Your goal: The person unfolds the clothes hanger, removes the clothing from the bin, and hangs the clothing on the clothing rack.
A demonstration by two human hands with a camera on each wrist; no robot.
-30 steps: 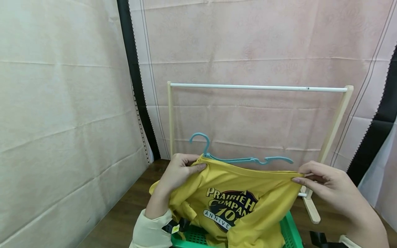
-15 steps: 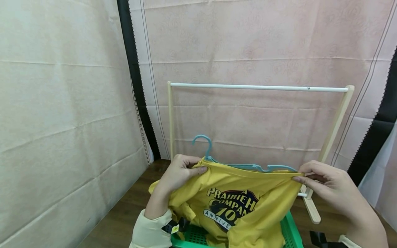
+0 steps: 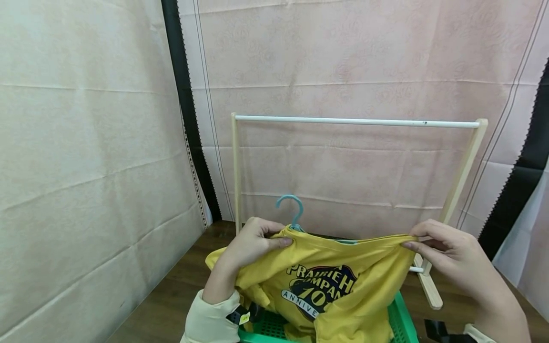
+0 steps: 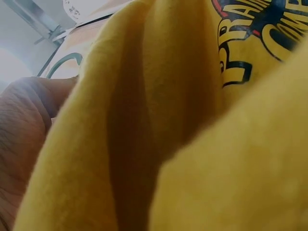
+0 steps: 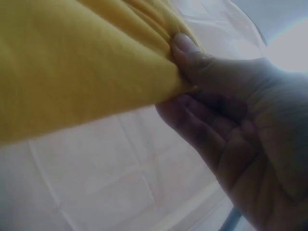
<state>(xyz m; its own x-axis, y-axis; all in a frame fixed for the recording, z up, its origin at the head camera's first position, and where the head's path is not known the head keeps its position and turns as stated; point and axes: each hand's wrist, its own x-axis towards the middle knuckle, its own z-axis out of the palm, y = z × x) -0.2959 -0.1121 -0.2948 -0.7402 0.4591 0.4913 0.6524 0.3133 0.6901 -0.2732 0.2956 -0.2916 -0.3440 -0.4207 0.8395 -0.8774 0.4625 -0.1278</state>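
A yellow T-shirt (image 3: 364, 267) with a dark printed logo is stretched between both hands above a green basket (image 3: 403, 317). My left hand (image 3: 253, 245) pinches the shirt near one end of its upper edge, thumb in front. At the other end, my right hand (image 3: 450, 259) pinches the edge between thumb and fingers; the right wrist view shows this grip on the cloth closely. The hook of a blue clothes hanger (image 3: 296, 205) rises beside the left fingertips. Most of the hanger's body is hidden by the shirt, with only a sliver showing above the edge.
Behind the shirt stands a clothes rack with a white top bar (image 3: 356, 121) and cream side posts. Its right foot (image 3: 429, 288) rests on the brown wooden table (image 3: 171, 290). Pale cloth walls (image 3: 107, 143) enclose the left and back.
The blue hanger has sunk lower and shifted slightly right, its arms passing from view behind the shirt's edge. My left hand has moved a little right and down; the right hand barely moved.
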